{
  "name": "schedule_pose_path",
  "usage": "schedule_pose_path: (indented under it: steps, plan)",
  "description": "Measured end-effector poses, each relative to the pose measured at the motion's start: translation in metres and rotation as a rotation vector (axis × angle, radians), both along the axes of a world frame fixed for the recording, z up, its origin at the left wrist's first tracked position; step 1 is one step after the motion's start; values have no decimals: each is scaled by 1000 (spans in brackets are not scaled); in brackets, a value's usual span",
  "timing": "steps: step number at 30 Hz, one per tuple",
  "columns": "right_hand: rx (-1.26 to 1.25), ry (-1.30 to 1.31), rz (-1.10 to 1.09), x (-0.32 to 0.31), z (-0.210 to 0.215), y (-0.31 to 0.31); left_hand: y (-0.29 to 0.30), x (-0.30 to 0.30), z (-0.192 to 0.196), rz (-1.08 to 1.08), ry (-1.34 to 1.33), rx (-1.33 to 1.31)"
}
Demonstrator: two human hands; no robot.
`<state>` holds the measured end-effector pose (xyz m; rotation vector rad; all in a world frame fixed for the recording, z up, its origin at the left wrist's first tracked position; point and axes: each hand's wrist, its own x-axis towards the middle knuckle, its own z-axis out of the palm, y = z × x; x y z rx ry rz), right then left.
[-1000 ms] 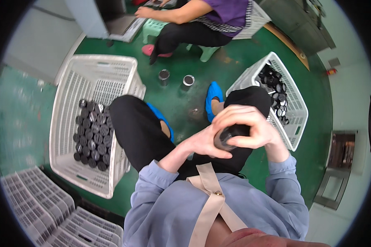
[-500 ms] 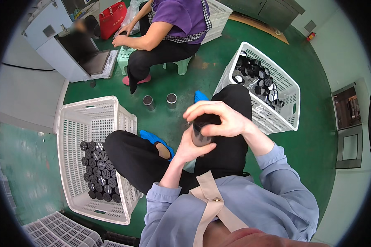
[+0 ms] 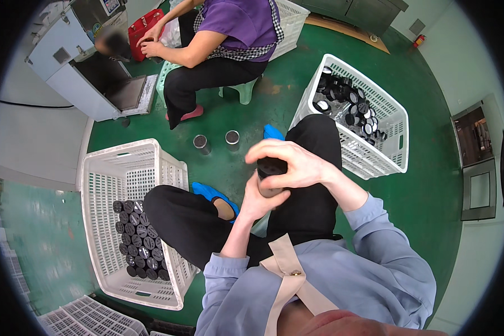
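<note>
Above my lap, my left hand is wrapped around the body of a clear jar with dark contents. My right hand arches over its top, thumb and fingers curled round a black lid. The lid sits on the jar's mouth; whether it is threaded on, I cannot tell. Two filled jars without lids, a left jar and a right jar, stand on the floor beyond my feet.
Left of me, a white crate holds rows of black-lidded jars. At right, another white crate holds loose black lids. A person in purple sits ahead on a green stool, hands around a dark-topped jar.
My right hand has shifted slightly left and closed in around the black lid, which shows more plainly now. My left hand stays on the jar. The whole view has shifted slightly.
</note>
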<state>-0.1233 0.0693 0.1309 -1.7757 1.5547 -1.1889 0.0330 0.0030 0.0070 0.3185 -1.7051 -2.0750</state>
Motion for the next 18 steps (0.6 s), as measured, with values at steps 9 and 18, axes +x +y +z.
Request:
schedule_pose_path:
  steps: [9,18]
  plan:
    - [112,-102,-333,21,-18,-3,22,-7,-2,130,-67,42]
    - [-44,-180,64,-12,-4,-3,6,-5,15,-94,89,180]
